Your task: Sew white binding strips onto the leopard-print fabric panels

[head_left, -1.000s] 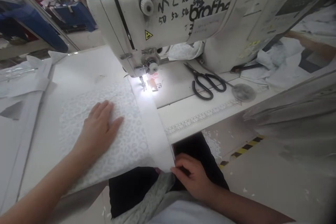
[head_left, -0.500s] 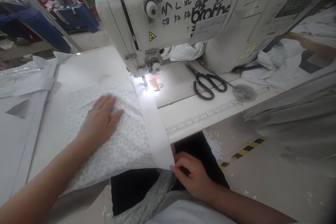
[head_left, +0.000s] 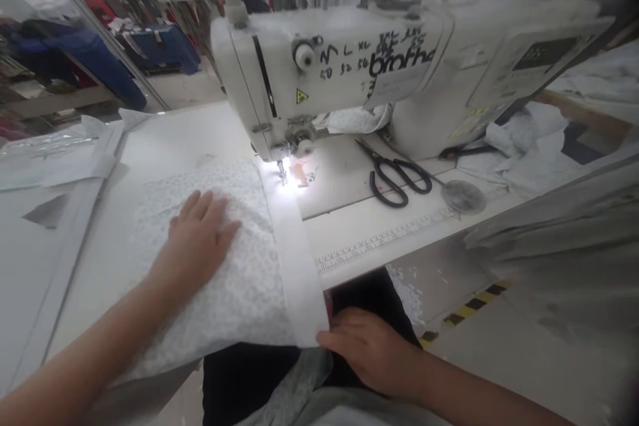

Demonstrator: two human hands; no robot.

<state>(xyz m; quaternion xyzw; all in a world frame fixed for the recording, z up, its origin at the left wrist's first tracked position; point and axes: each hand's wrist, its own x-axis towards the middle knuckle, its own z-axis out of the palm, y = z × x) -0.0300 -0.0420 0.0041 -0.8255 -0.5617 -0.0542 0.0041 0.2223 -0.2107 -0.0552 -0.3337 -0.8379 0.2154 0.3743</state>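
Observation:
Pale fabric with a grey leopard print [head_left: 244, 286] lies on the machine bed and hangs over the front edge. A plain white band [head_left: 299, 279] runs along its right side, its far end under the lit presser foot [head_left: 283, 173] of a white sewing machine [head_left: 339, 73]. My left hand [head_left: 200, 236] rests on the printed fabric left of the needle, palm down with fingers stretched out. At the table's front edge, my right hand [head_left: 364, 346] pinches the near right corner of the white band between thumb and fingers.
Black-handled scissors [head_left: 397, 180] lie right of the needle, beside a round greyish disc [head_left: 464, 196]. A printed ruler [head_left: 379, 239] runs along the front edge. Crumpled pale cloth [head_left: 524, 140] sits at the right, and folded white strips [head_left: 90, 193] at the left.
The camera view has tilted up, so the machine and table sit lower in the picture. My right hand keeps its pinch on the band's corner; my left hand stays on the fabric.

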